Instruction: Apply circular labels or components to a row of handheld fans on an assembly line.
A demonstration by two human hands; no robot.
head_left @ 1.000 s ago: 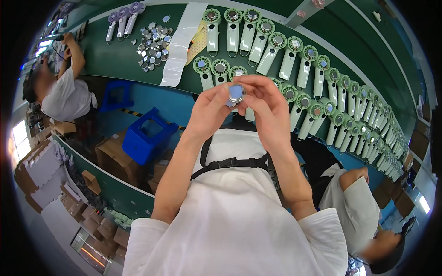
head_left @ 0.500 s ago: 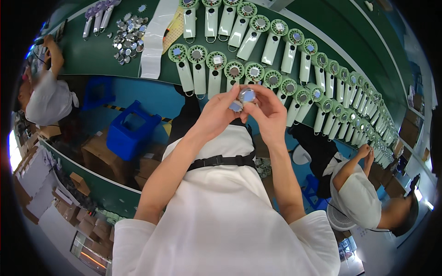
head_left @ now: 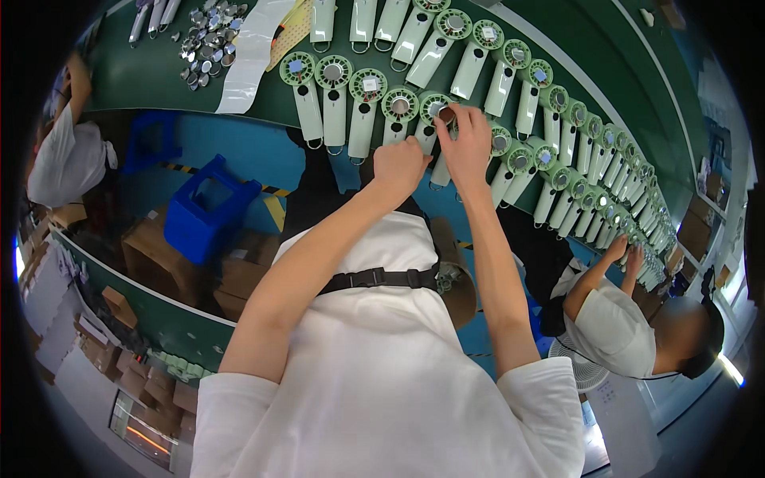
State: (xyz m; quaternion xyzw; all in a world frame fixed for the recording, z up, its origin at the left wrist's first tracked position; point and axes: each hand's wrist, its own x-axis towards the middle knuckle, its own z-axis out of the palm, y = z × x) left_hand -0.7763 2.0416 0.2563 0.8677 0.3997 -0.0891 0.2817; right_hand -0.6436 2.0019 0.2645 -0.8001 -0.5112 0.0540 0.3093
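My right hand [head_left: 468, 147] reaches over the near row of pale green handheld fans. Its thumb and fingers pinch a small round metal cap [head_left: 447, 116] at the head of one handheld fan [head_left: 431, 103], partly covered by the fingers. Closed beside that fan's handle is my left hand [head_left: 400, 169], fingers curled in; whatever they may hold is hidden. Just left stands another fan with a plain silver centre [head_left: 399, 104]. A further fan [head_left: 369, 84] has a white square at its centre.
Loose silver caps [head_left: 209, 44] lie in a pile on the green table [head_left: 143, 84], beside a white strip [head_left: 247, 60]. Purple-white fans lie at the far left. More green fans curve away right, where a co-worker [head_left: 613, 319] handles some. A blue stool [head_left: 199, 211] stands left.
Both hands have parted. My right hand has carried the cap forward to a fan head, while my left has curled closed near the handles. The view has shifted slightly.
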